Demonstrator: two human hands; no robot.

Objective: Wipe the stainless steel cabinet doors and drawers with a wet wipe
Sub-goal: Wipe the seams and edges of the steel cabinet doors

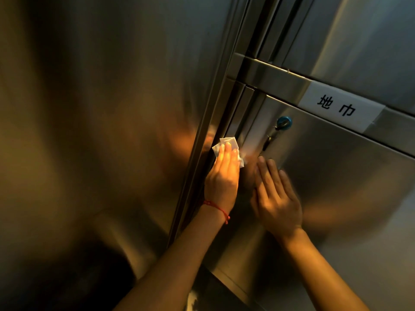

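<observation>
1. Here the left hand lies flat, fingers straight and together, pressing a crumpled white wet wipe against the vertical seam where the lower stainless steel door meets the broad side panel. The wipe pokes out above the fingertips and to their right.
2. The right hand rests spread on the door face just beside the left, fingers straight and slightly fanned, holding nothing. It looks to be steadying the door while the other hand works the edge.
3. A blue-ringed lock with a key hanging from it sits on the door above and to the right of the wipe. A white label with two printed characters is stuck to the horizontal rail that divides this door from the upper door.
4. Likely slip: the wipe is held only by flat finger pressure, not pinched, so a fast stroke along the narrow seam could let it bunch, or slide out from under the fingers.
5. A stroke that drifts up and right could catch the dangling key and knock or turn it.
6. The seam's folded metal edges are a risk to the fingertips if they are pushed into the gap.
7. If wiped over, the label may lift at an edge or smear.
8. The bare right palm probably leaves fresh prints on steel still needing a pass.
</observation>
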